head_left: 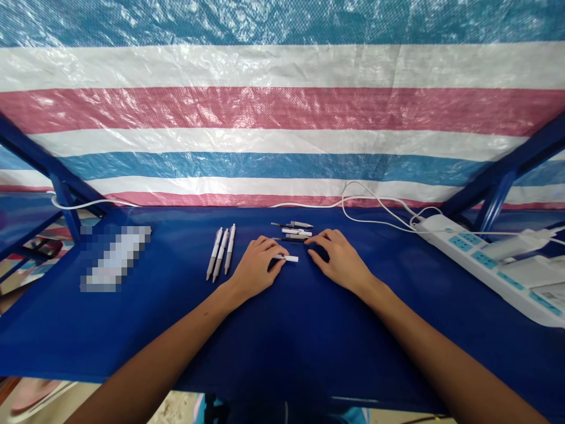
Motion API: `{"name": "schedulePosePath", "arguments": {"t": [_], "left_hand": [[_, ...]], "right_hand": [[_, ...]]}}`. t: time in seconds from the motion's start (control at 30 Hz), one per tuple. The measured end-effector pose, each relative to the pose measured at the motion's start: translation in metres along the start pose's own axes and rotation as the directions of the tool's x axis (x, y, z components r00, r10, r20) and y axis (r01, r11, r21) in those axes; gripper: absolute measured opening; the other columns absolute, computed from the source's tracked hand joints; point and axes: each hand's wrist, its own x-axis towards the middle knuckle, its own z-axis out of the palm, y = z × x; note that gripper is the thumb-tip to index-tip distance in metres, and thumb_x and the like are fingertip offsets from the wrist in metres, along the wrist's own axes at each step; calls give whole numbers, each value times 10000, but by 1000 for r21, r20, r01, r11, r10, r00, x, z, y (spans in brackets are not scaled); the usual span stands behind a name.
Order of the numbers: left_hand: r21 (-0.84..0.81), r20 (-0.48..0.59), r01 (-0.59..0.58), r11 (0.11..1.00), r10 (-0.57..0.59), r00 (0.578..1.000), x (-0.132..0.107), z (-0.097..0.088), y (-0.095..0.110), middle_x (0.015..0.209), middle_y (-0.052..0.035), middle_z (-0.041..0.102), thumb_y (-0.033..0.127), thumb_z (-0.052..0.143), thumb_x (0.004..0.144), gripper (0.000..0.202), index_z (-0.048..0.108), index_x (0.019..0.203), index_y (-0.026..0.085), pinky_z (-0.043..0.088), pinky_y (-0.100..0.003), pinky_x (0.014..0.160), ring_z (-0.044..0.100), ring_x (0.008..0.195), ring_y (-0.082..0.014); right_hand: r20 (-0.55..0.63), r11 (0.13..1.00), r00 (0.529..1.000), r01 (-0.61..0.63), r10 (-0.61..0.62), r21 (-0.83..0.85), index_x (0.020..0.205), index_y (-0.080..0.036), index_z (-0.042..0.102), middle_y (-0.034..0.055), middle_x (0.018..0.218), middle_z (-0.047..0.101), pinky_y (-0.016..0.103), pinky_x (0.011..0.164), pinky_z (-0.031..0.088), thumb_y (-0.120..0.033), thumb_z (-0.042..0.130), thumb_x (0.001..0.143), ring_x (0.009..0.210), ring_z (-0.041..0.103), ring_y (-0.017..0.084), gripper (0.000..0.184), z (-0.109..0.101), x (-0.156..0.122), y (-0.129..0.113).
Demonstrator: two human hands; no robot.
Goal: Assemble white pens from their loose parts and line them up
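Note:
My left hand [256, 266] is closed on a white pen barrel [290, 258], whose end sticks out to the right past my thumb. Just right of it, my right hand [342, 259] rests low over the blue table with thumb and forefinger apart. Its forefinger tip is at the right end of a dark pen refill [289, 239]; whether they touch I cannot tell. Behind the refill lie more loose pen parts, among them white barrels [296, 232] and a grey tapered grip piece [302, 224]. To the left, three white-and-grey pens [222, 253] lie side by side, whole.
A white power strip [477, 265] with plugged-in adapters [536, 268] runs along the right side. White cables [375, 206] loop along the table's back edge. A blurred-out pale object [117, 259] lies at left. Behind stands a striped plastic sheet [282, 109] between blue frame bars [497, 171].

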Motion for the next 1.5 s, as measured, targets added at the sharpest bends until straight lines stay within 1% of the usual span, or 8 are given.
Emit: {"name": "schedulePosePath", "arguments": {"t": [0.17,0.47,0.6,0.97,1.1,1.27,1.4,1.5], "left_hand": [[0,0,5,1000,-5,1000,0,-1,0,1009,-60,708,171,547,947,143,676,992,210,476,-412,888,591,1006,-253],[-3,20,14,1000,-14,1000,1,-2,0,995,-71,695,188,522,948,174,683,1011,203,475,-423,892,579,985,-253],[-11,19,14,1000,-13,1000,1,-2,1,1002,-70,695,183,531,945,169,685,1011,204,469,-426,904,579,990,-254],[-15,16,14,1000,-14,1000,1,0,0,1002,-61,700,158,563,934,146,683,1002,205,466,-414,905,590,1002,-250],[-81,-11,-38,996,37,999,1,-8,3,995,-68,708,187,556,947,132,679,995,197,461,-421,932,594,987,-246],[-155,89,-181,971,197,976,-1,-21,9,972,-64,704,216,549,959,137,678,1004,204,451,-383,938,610,969,-227],[-162,187,-177,971,206,961,-3,-22,8,973,-42,701,188,579,923,107,673,968,213,422,-378,982,621,959,-210],[-164,271,-160,974,200,942,-3,-21,6,944,-39,696,164,577,891,114,673,931,212,425,-368,957,619,931,-207]], "right_hand": [[1,1000,1000,-5,5,4,1135,-218,695,94,973,655,445,881,557,-217,572,916,928,621,268,252,0,0,0],[39,998,999,-21,19,58,1015,-226,682,77,962,666,412,855,550,-211,619,894,937,629,257,138,-2,1,-1],[47,998,999,-11,8,63,947,-220,680,69,887,660,384,808,536,-190,618,894,879,616,242,87,0,2,-4],[50,997,999,0,-4,74,839,-202,649,55,803,644,335,764,502,-134,594,879,812,592,215,96,3,3,-7],[55,996,998,-14,9,90,828,-209,643,50,806,648,330,759,499,-140,600,867,814,593,212,91,2,2,-5],[54,993,998,-41,35,107,827,-213,642,44,801,651,321,738,496,-151,601,856,807,600,207,80,2,3,-1],[52,992,998,-52,46,116,812,-215,635,37,777,655,316,725,491,-155,607,848,787,600,204,76,3,3,-1],[61,991,997,-51,44,120,803,-218,633,34,763,655,313,718,486,-155,605,844,775,596,202,80,2,3,-1]]}}
